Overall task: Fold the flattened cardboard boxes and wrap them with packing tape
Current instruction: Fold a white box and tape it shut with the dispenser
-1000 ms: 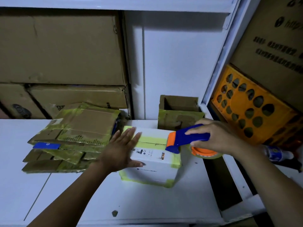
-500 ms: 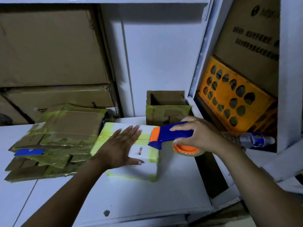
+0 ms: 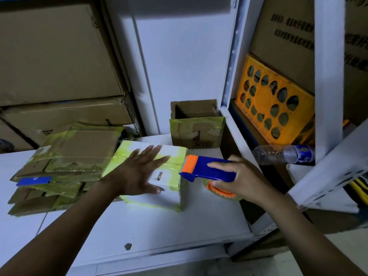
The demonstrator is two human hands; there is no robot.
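A white box (image 3: 169,196) banded with yellowish tape stands on the white table (image 3: 159,232). My left hand (image 3: 139,174) lies flat on its top, fingers spread. My right hand (image 3: 237,179) grips the blue handle of a tape dispenser (image 3: 207,170) with an orange head and an orange-cored tape roll (image 3: 221,193). The dispenser's head sits at the box's upper right edge. A stack of flattened, taped cardboard boxes (image 3: 65,162) lies to the left of the white box.
A small open brown box (image 3: 196,126) stands behind the white one. Large cardboard cartons (image 3: 55,56) fill the back left. To the right, a white shelf frame (image 3: 328,96) holds an orange crate (image 3: 274,102) and a plastic bottle (image 3: 284,154).
The view has swung right, so everything sits further left in frame. My right hand has drawn the dispenser rightward off the box top to its right edge. My left hand stays flat on the box.
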